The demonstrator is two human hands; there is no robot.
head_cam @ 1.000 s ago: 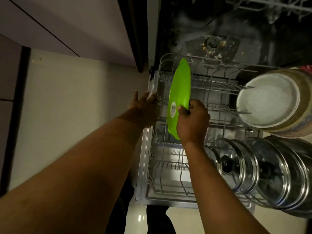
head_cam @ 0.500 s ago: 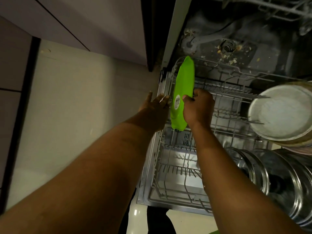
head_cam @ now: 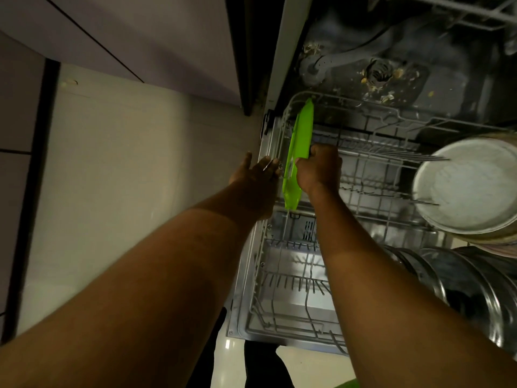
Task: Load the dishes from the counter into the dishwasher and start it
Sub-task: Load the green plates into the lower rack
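The green plate (head_cam: 300, 152) is gripped on edge by the right hand (head_cam: 319, 172) at the far-left side of the lower rack (head_cam: 260, 264), its rim touched by the straight-fingered left hand (head_cam: 256, 175); if released unseated between tines, tipping is judged likely.

Steel lids (head_cam: 475, 298) and a round pan (head_cam: 470, 186) are crowding the rack's (head_cam: 293, 282) right (near-left rows are lying open).

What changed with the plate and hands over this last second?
The bright green plastic plate turned from showing its stickered underside to nearly edge-on, near the left side of the grey wire dishwasher rack. The right hand kept its grip on it; the left hand stayed at the rack's left rim.
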